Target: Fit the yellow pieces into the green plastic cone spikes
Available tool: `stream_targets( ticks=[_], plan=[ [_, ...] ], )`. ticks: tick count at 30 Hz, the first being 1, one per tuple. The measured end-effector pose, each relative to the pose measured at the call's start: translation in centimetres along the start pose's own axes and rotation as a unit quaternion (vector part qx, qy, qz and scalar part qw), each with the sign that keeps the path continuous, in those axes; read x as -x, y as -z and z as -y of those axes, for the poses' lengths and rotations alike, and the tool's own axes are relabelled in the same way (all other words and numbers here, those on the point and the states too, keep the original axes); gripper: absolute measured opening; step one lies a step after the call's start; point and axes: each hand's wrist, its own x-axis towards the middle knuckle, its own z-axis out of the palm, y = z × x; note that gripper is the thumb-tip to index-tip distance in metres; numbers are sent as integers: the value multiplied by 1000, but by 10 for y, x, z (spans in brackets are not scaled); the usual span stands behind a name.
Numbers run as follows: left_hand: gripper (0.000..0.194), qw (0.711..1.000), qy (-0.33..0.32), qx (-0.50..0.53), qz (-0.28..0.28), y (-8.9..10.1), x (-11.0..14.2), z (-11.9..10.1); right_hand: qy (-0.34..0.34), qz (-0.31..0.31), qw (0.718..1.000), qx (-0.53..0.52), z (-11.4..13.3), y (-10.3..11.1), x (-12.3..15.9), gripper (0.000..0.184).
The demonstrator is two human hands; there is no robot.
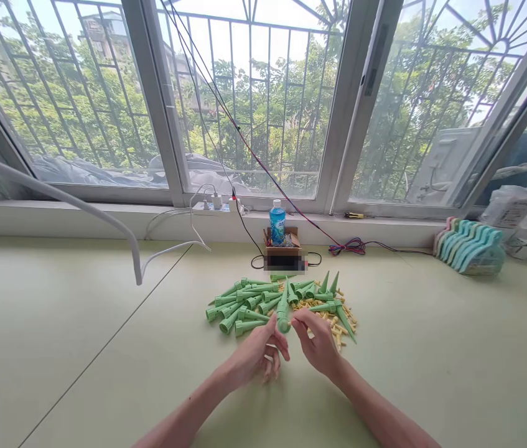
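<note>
My left hand (259, 350) grips a green plastic plant-watering spike (282, 311) near its wide end, the pointed tip facing away from me. At the side of that wide end, my right hand (318, 342) pinches what looks like a small yellow peg, mostly hidden by the fingertips. Beyond the left hand lies a pile of similar green spikes (239, 310), wide ends mostly toward me. Small yellow pegs (338, 330) are heaped behind the right hand, with several green spikes among them.
Behind the pile stands a small cardboard box (295, 239) with a blue bottle (277, 223). A coiled cable (348, 246) and a row of pastel hangers (471, 246) lie to the right. A white curved tube (104, 214) crosses the left side, near a power strip (214, 204).
</note>
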Motion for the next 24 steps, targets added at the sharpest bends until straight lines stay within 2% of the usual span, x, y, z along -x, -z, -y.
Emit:
stream_targets(
  ticks=[3,9,14,20,24],
  plan=[
    [64,999,30,28,36,0,-2,4,15,31,999,-9,1,0,-1,22],
    [54,998,6,45,48,2,-2,3,9,56,998,-9,-2,0,1,21],
    [44,999,-37,25,22,2,0,-1,-3,63,998,-4,-3,0,1,21],
    [45,983,-124,-118,-67,1,-2,6,-9,65,998,-2,-1,0,0,25],
    [43,969,-159,-168,-89,-1,1,7,-14,72,997,2,-1,0,1,26]
  ],
)
